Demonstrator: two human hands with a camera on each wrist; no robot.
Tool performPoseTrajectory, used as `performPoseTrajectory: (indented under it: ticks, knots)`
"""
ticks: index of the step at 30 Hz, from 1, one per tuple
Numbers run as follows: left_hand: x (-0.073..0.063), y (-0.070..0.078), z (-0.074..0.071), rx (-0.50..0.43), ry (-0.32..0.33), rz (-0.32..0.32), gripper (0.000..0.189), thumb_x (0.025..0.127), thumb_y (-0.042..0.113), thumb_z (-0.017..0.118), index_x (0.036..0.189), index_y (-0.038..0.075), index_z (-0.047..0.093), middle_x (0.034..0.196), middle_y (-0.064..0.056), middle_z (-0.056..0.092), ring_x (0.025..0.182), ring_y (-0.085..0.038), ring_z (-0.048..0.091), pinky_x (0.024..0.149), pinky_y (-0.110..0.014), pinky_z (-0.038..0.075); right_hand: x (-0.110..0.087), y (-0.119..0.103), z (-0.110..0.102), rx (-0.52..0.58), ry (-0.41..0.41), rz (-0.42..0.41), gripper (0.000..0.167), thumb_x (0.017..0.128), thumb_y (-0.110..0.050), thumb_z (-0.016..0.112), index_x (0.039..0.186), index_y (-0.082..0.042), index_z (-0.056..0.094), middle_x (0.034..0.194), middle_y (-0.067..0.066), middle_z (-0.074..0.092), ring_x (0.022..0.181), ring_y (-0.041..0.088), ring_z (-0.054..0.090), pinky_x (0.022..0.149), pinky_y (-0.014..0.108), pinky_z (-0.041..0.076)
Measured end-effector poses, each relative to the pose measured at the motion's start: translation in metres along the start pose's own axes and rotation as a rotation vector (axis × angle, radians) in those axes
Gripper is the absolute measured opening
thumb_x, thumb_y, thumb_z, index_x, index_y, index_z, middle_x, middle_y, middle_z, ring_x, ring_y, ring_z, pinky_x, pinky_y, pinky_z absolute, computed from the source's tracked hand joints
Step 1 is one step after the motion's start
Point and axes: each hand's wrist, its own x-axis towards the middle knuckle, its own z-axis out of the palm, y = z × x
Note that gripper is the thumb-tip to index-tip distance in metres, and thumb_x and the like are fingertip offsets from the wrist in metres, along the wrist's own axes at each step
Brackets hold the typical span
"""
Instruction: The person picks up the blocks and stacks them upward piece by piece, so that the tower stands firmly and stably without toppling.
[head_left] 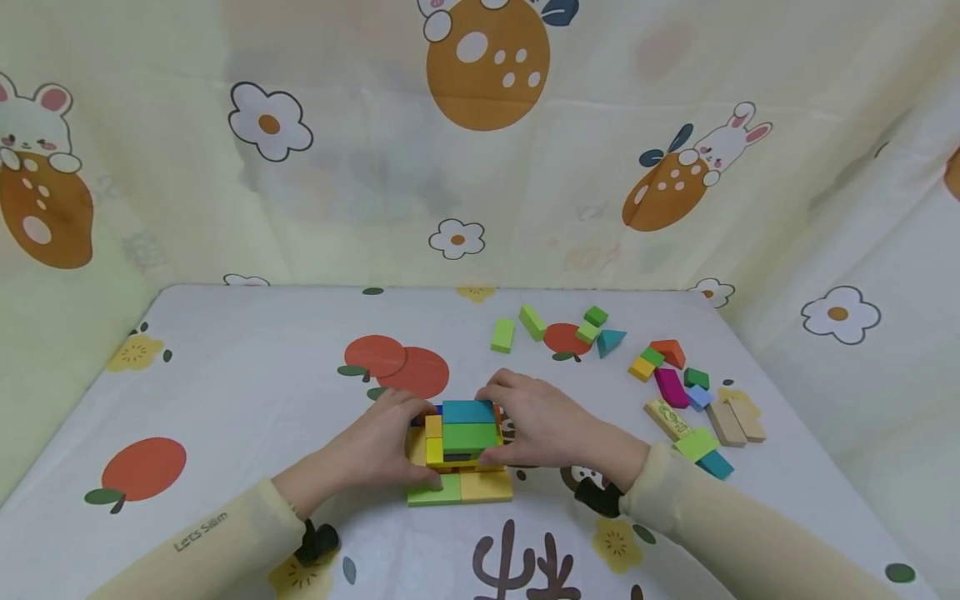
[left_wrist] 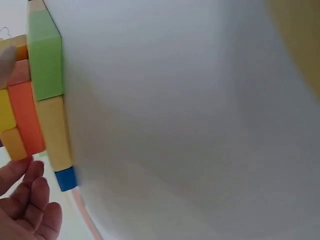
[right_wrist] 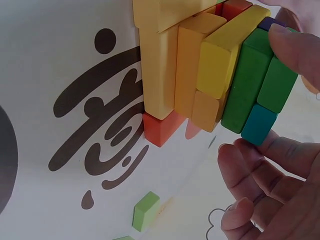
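Note:
A layered stack of wooden blocks stands at the table's middle. Along its near base lie a light green block and a wood-coloured block; yellow blocks rise above them. On top sit a green block and a teal block. My left hand holds the stack's left side, fingers behind and thumb in front; in the left wrist view its fingertips meet an orange block. From the right, my right hand grips the top blocks, thumb on the green one, fingers by the teal end.
Loose blocks lie at the back right: light green ones, a teal triangle, a magenta block and an orange one. Nearer are wood-coloured pieces and a printed block. A patterned curtain hangs behind the table.

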Motion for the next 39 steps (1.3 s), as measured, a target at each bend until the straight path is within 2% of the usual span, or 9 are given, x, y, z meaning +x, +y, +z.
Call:
performPoseTrajectory:
  ticks: [4,9,12,17,21,30,39]
  knots:
    - [-0.0007,0.0043,-0.0017,-0.041,0.027,0.016,0.085,0.07,0.044,0.093,0.137,0.006,0.058,0.135,-0.007,0.059,0.129,-0.026,0.049,0.107,-0.047,0.05,0.0004,-0.0011,0.0001,-0.006,0.004,-0.01,0.063,0.081,-0.042,0.085,0.129,-0.007,0.065,0.122,0.007,0.062,0.094,0.015,0.061,0.084,0.031,0.058]
    - [-0.0007,0.0097,-0.001,-0.076,0.072,0.055,0.069,0.076,0.04,0.089,0.129,0.006,0.062,0.125,-0.004,0.064,0.122,-0.024,0.053,0.103,-0.046,0.052,0.0005,-0.0025,0.0003,-0.007,0.005,-0.011,0.062,0.081,-0.041,0.085,0.128,-0.007,0.066,0.122,0.007,0.062,0.092,0.014,0.06,0.082,0.03,0.057]
    - [-0.0009,0.0099,0.0002,-0.082,0.089,0.056,0.066,0.076,0.038,0.089,0.127,0.007,0.063,0.121,-0.003,0.064,0.117,-0.022,0.055,0.1,-0.045,0.053,0.0008,-0.0029,0.0005,-0.01,0.005,-0.015,0.062,0.081,-0.041,0.085,0.128,-0.006,0.066,0.121,0.007,0.062,0.092,0.015,0.06,0.082,0.031,0.057]
    - [-0.0001,0.0099,0.0004,-0.106,0.096,0.046,0.066,0.076,0.037,0.089,0.129,0.008,0.062,0.122,-0.002,0.064,0.115,-0.02,0.056,0.099,-0.043,0.054,0.001,-0.0033,0.0001,-0.015,0.014,-0.022,0.061,0.08,-0.041,0.086,0.127,-0.007,0.066,0.121,0.007,0.062,0.093,0.015,0.06,0.082,0.03,0.057]
    - [0.0023,0.0104,0.0003,-0.1,0.098,0.058,0.062,0.076,0.036,0.089,0.124,0.007,0.064,0.117,-0.001,0.065,0.112,-0.019,0.056,0.097,-0.042,0.054,0.0007,-0.0034,-0.0002,-0.017,0.018,-0.023,0.061,0.08,-0.041,0.086,0.126,-0.006,0.067,0.119,0.007,0.063,0.092,0.015,0.06,0.082,0.03,0.057]
    - [0.0056,0.01,0.0001,-0.101,0.078,0.044,0.062,0.074,0.038,0.091,0.121,0.005,0.067,0.113,-0.002,0.065,0.111,-0.02,0.055,0.096,-0.041,0.052,0.0016,-0.0023,0.0007,0.004,-0.01,-0.002,0.061,0.081,-0.04,0.085,0.128,-0.006,0.065,0.118,0.005,0.062,0.092,0.014,0.059,0.082,0.03,0.056]
    - [0.0064,0.0103,0.0003,-0.084,0.096,0.081,0.059,0.073,0.037,0.091,0.118,0.007,0.067,0.111,0.0,0.065,0.109,-0.019,0.056,0.094,-0.039,0.053,0.0016,-0.0015,0.0024,0.005,-0.005,-0.015,0.061,0.081,-0.039,0.084,0.128,-0.005,0.063,0.115,0.005,0.062,0.092,0.014,0.057,0.082,0.03,0.055]
